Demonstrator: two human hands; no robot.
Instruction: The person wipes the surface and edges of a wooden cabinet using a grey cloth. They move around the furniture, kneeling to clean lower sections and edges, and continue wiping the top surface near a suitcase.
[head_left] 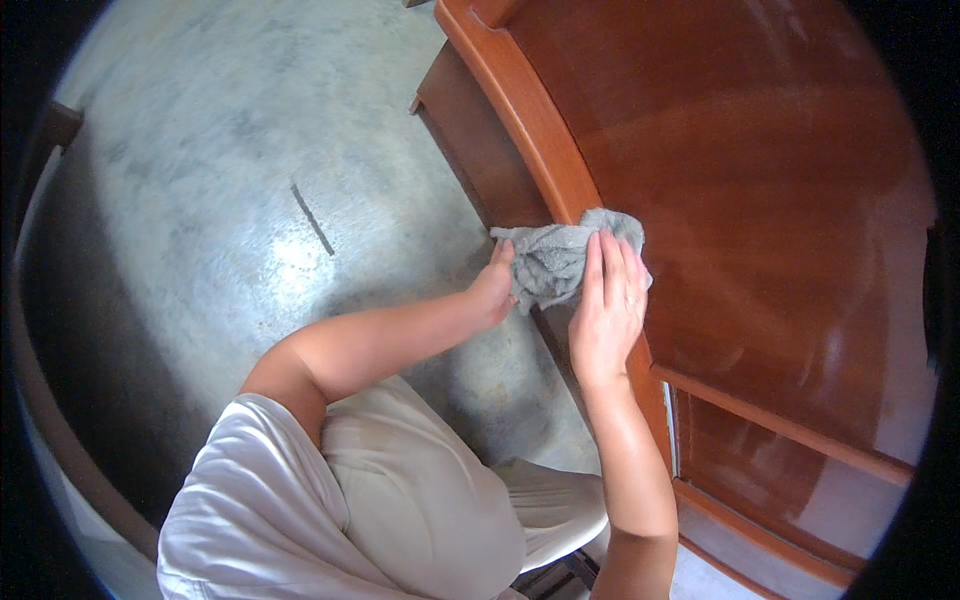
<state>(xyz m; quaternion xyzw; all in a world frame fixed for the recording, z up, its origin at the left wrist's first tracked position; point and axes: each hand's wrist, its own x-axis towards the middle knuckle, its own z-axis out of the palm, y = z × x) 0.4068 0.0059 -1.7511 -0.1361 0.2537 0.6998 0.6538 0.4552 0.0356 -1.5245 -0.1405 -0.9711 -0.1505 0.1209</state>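
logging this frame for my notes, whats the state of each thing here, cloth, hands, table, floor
grey cloth: crumpled, lying over the table's rim
left hand: grip closed on the cloth's left edge
right hand: flat, fingers extended, pressing on the cloth
wooden table: glossy, reflecting light
table rim: lighter wood, partly covered by the cloth
concrete floor: bare, one dark short line on it

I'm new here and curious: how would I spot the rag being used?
Find the big glossy reddish-brown wooden table on the right. At its rounded left rim, both hands meet: left hand, right hand. The crumpled grey cloth under them is the only soft, pale thing on the wood.
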